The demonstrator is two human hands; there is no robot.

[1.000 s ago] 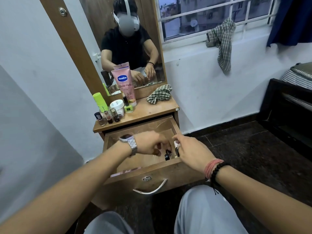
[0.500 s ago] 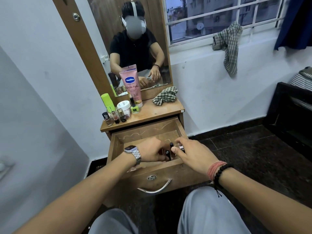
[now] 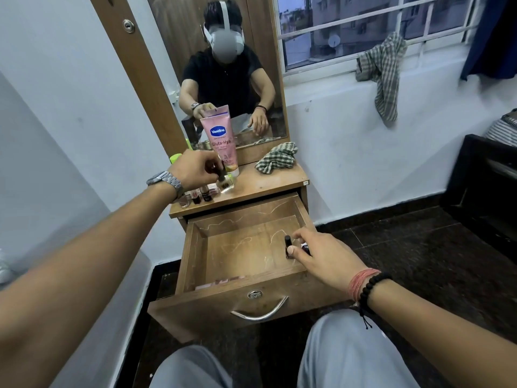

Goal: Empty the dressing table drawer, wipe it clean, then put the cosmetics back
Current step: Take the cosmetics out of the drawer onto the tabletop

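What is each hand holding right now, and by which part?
The left hand pinches a small bottle by its dark cap. The right hand grips a dark nail polish bottle around its middle, inside the drawer.

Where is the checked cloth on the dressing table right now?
In the head view, the checked cloth lies bunched at the back right of the dressing table top, against the mirror's base, right of the pink Vaseline tube.

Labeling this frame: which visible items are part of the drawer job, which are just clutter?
Job:
- drawer
- dark bottle in right hand
- small bottle in left hand
- Vaseline tube
- checked cloth

Clutter:
- hanging cloth
- curtain
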